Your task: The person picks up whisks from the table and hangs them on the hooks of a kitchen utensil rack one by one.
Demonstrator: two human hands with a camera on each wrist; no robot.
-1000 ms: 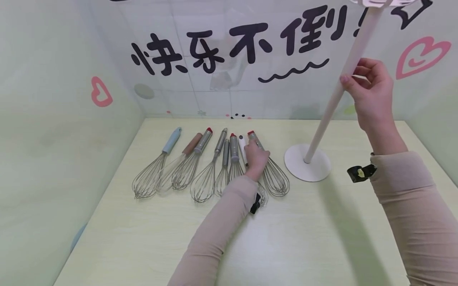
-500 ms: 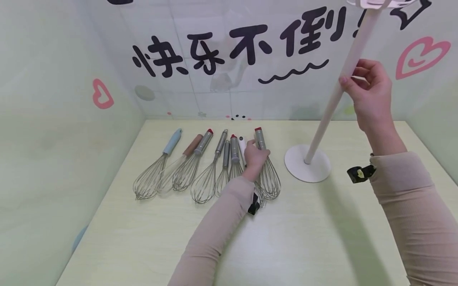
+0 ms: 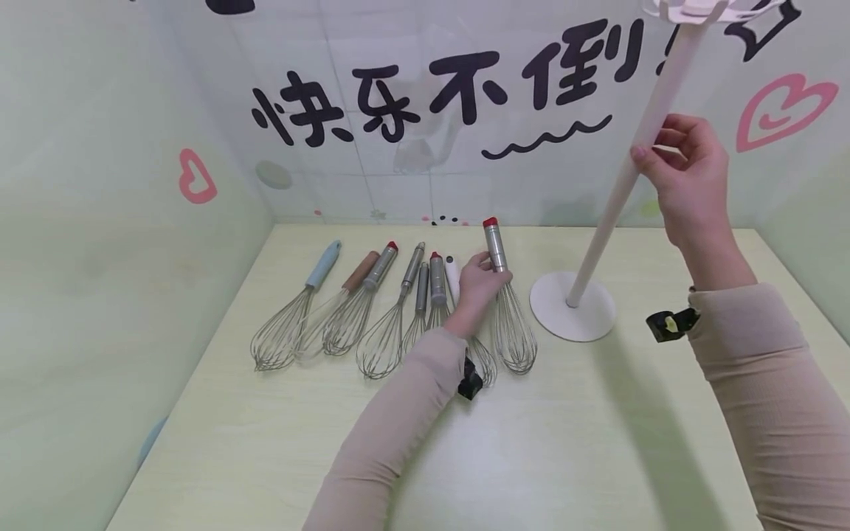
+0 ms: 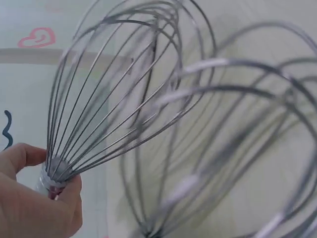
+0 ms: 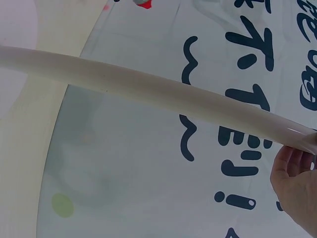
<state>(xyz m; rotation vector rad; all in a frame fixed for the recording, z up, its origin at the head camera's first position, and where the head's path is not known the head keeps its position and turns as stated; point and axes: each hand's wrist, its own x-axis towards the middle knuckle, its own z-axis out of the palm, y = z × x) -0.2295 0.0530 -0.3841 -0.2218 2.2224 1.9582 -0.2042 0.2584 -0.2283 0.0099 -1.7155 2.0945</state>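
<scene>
My left hand [image 3: 481,286] grips a whisk [image 3: 496,247] with a silver, red-tipped handle, just below that handle's middle. In the left wrist view the fingers and thumb close round the handle's lower end, and the wire loops of the whisk [image 4: 114,94] fan out above. My right hand [image 3: 693,177] pinches a white pole [image 3: 620,195] between thumb and fingers, partway up. The pole rises from a round white base [image 3: 551,310] on the table, and a white piece with prongs [image 3: 704,9] tops it. In the right wrist view the pole [image 5: 163,94] crosses in front of the wall.
A row of whisks lies left of my left hand: a blue-handled whisk [image 3: 324,264], a brown-handled whisk [image 3: 361,271], several with silver handles, and a white-handled whisk [image 3: 453,274]. The patterned wall [image 3: 372,169] stands behind the table [image 3: 265,457].
The red-tipped whisk in my left hand has lifted away from the row; its handle now stands higher and farther right. My right hand stays on the pole.
</scene>
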